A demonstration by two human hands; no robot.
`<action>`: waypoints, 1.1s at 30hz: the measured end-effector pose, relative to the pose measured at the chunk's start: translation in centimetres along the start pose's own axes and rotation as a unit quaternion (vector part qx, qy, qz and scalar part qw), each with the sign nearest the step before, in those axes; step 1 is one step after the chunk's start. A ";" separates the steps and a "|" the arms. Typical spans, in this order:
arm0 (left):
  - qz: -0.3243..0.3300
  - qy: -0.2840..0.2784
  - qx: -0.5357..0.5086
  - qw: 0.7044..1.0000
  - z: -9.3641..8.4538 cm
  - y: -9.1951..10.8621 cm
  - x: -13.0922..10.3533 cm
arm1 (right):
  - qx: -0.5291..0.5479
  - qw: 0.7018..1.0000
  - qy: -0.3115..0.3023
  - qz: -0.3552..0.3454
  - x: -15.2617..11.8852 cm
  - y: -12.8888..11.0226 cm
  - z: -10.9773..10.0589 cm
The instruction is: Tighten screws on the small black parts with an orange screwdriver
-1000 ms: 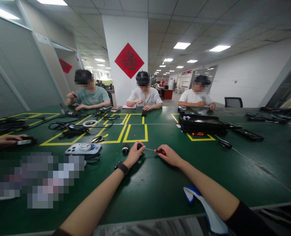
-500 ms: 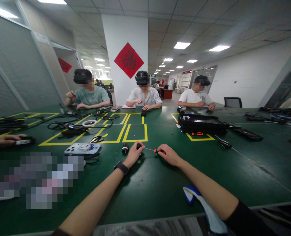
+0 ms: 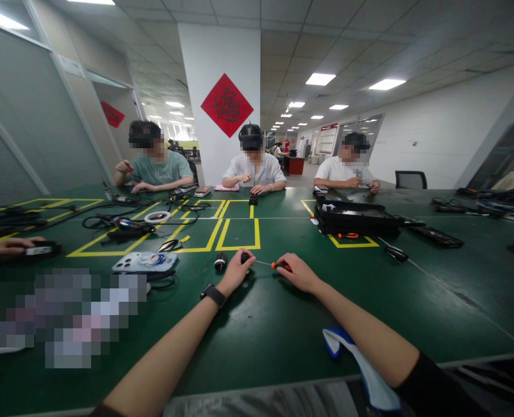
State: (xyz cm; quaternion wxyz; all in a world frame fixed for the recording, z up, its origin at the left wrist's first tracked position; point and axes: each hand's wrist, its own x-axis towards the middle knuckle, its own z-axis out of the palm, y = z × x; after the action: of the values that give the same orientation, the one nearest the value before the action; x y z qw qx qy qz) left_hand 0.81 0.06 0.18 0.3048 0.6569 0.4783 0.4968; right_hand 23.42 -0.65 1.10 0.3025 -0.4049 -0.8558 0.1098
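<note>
My right hand (image 3: pixel 298 272) is closed round the orange-and-black handle of a screwdriver (image 3: pixel 274 265). Its thin metal shaft points left, and the tip reaches a small black part (image 3: pixel 245 258) that my left hand (image 3: pixel 236 272) grips between thumb and fingers. My fingers cover most of that part, so its kind does not show. Just left of my left hand a black cylindrical piece with a light band (image 3: pixel 221 261) stands on the green table (image 3: pixel 274 324). A dark watch (image 3: pixel 214 295) is on my left wrist.
A phone in a patterned case (image 3: pixel 146 262) lies to the left. Black trays (image 3: pixel 356 217) sit at the back right, an orange-handled tool (image 3: pixel 347 236) before them. A blue-and-white object (image 3: pixel 352 353) lies under my right forearm. Cables (image 3: pixel 117 223) spread back left. Several people sit around the table.
The whole view has shifted very slightly. Both hands keep their hold, with the screwdriver still against the black part.
</note>
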 end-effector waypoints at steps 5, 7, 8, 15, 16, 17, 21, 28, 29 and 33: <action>0.002 -0.013 -0.004 1.000 -0.1 -0.2 0.1 | -0.005 1.000 -0.001 -0.007 0.0 0.3 -0.1; 0.003 -0.016 -0.008 1.000 -0.1 -0.2 0.1 | 0.002 1.000 0.000 -0.011 -0.1 0.4 -0.2; 0.001 -0.017 -0.011 1.000 -0.1 -0.2 0.1 | 0.006 1.000 0.001 -0.013 -0.1 0.4 -0.2; -0.016 -0.015 -0.007 1.000 0.0 0.1 0.0 | 0.009 1.000 0.020 0.006 -0.1 0.5 0.1; -0.010 -0.014 -0.005 1.000 0.0 0.1 0.0 | 0.006 1.000 0.019 0.008 -0.1 0.5 0.1; -0.007 -0.015 -0.004 1.000 0.0 0.0 0.0 | 0.003 1.000 0.018 0.010 0.0 0.5 0.1; -0.007 -0.017 -0.006 1.000 -0.1 -0.1 0.0 | -0.012 0.999 0.025 0.019 0.0 0.8 0.0; -0.008 -0.017 -0.014 1.000 -0.1 -0.2 0.0 | -0.002 1.000 0.013 0.009 0.1 1.2 -0.4; -0.010 -0.016 -0.016 1.000 -0.1 -0.2 0.0 | 0.000 1.000 0.014 0.007 0.0 1.2 -0.5; -0.017 -0.016 -0.015 1.000 -0.2 -0.4 0.1 | 0.011 1.000 0.018 0.005 -0.1 1.0 -0.4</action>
State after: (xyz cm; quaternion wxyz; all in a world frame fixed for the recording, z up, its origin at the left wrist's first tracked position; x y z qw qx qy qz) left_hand 0.55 0.22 -0.07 0.3307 0.6517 0.4766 0.4886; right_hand 24.33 -0.12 0.93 0.3215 -0.4080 -0.8470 0.1131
